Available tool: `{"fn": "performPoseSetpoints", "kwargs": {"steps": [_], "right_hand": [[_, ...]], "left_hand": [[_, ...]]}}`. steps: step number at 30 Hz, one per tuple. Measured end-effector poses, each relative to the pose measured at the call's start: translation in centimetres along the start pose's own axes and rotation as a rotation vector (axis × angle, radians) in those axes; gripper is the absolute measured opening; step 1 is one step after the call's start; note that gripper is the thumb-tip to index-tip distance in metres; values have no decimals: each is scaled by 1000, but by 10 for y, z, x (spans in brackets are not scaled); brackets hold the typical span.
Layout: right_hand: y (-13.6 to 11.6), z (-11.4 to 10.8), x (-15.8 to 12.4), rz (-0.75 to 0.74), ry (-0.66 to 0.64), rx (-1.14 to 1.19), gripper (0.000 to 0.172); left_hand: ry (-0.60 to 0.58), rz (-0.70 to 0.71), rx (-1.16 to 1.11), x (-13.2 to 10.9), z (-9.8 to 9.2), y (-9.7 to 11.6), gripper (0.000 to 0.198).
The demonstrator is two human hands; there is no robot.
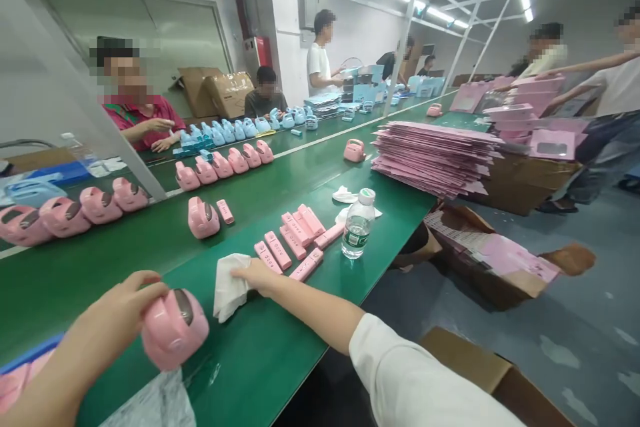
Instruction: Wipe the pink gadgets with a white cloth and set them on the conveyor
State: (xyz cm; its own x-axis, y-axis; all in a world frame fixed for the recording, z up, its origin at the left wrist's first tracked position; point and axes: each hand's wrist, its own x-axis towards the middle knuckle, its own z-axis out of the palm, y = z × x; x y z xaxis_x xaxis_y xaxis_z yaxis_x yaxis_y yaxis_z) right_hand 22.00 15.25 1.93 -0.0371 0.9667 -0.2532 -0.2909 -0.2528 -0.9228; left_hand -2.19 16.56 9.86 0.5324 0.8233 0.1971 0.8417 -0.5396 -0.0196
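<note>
Near the front of the green table (280, 320), my left hand (133, 303) grips a rounded pink plastic device (173, 337) by its top handle. A dark window shows on the device's upper side, and its base is just above or on the table; I cannot tell which. To the right, my right hand (257, 275) pinches a white cloth (230, 290) that hangs down to the table. Just beyond that hand lie several slim pink remote-like sticks (278, 250), some stacked. A clear plastic bag (155, 403) lies below the device.
A water bottle (358, 227) stands near the table edge, before a stack of flat pink boxes (430, 153). Pink devices (203, 217) and blue ones (245, 127) line the green belt. Co-workers (145, 117) sit and stand around. Open cartons (480, 260) are on the floor at right.
</note>
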Motion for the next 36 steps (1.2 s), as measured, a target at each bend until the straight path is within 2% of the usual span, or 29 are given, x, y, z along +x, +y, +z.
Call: {"fn": "performPoseSetpoints", "kwargs": {"steps": [2,3,5,9,10,12,14,16,19,22,26,29,31,32,36], "right_hand": [[2,-1,-2,-22,10,-18,10],[3,-1,-4,-30,11,-27,10],[9,-3,-6,-37,-6,-43,7],[23,-7,0,-42,-63,-40,16],[26,-7,2,-41,-68,-39,18],[32,-8,4,-38,-57,-34,20],[37,-10,0,-105,-53,-99,21],[41,-9,-8,-262,-109,-250,31],[45,-4,-20,-532,-308,-458,46],[48,4,-24,-687,-486,-532,50],[54,10,-27,-745,-502,-628,48],[60,11,-34,-982,-599,-724,41],[62,11,-36,-1138,-658,-754,42],[63,11,-36,-1160,-655,-761,44],[62,13,-35,-1057,-563,-751,45]], "left_hand": [[83,76,-155,-14,2,36,37],[60,71,-265,-20,4,50,34],[91,-32,-407,-29,10,69,24],[154,-242,-622,-43,26,82,33],[199,-281,-737,-45,30,84,33],[255,-324,-885,-49,38,89,30],[296,-327,-970,-52,46,94,25],[337,-314,-1035,-56,55,95,31],[372,-316,-1222,-60,68,86,50],[357,-332,-1428,-60,78,72,63],[368,-380,-1576,-57,82,65,58],[384,-374,-1676,-56,81,67,55],[398,-346,-1755,-56,81,68,56],[400,-332,-1796,-56,82,68,57],[389,-281,-1907,-57,82,67,56]]}}
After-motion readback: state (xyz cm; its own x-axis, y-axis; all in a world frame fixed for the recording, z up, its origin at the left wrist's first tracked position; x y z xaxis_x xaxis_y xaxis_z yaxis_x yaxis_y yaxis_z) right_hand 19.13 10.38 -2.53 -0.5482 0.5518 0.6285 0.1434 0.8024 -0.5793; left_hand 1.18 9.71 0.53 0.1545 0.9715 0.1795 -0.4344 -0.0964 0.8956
